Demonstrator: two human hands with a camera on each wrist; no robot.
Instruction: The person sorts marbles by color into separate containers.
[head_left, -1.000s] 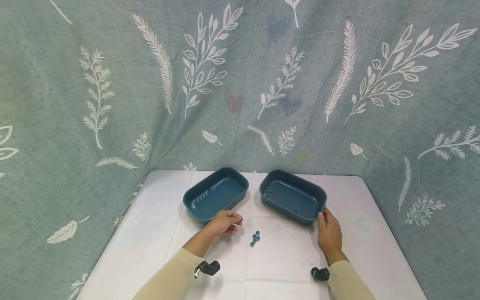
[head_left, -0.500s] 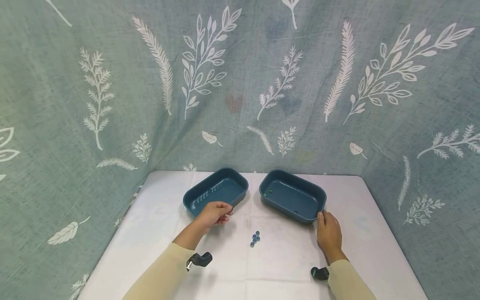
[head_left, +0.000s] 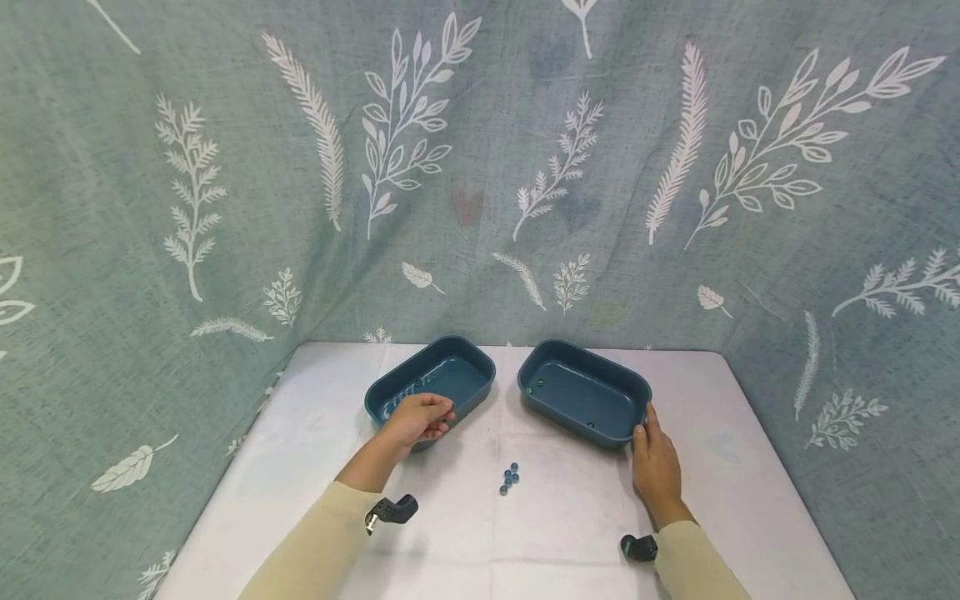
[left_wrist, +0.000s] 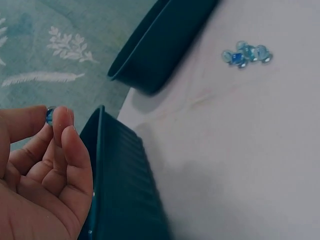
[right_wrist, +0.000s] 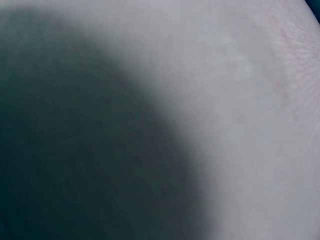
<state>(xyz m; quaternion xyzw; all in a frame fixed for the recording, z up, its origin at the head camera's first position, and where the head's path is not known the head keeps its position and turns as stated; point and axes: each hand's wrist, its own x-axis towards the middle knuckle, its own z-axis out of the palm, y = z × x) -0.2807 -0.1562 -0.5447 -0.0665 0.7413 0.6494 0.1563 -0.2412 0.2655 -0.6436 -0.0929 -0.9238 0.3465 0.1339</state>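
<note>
The step in hand looks to be delivering a single blue marble (left_wrist: 49, 116) to the left tray (head_left: 465, 382). The left hand (head_left: 417, 417) pinches it between thumb and fingertip, above the near side of that tray; its height over the rim is hard to judge. The right hand (head_left: 657, 462) touches the near right corner of the right tray (head_left: 573, 396), but I cannot tell whether it grips the wall or only steadies it.

A small cluster of blue marbles (head_left: 508, 482) lies on the surface (head_left: 555, 525), nearer than both trays and between them. Green marbles (head_left: 541, 382) sit in the right tray, so the work seems to be sorting by colour. The next move probably calls for bringing the pinch fully inside the left rim, then loosening it gently so the marble doesn't bounce out.
</note>
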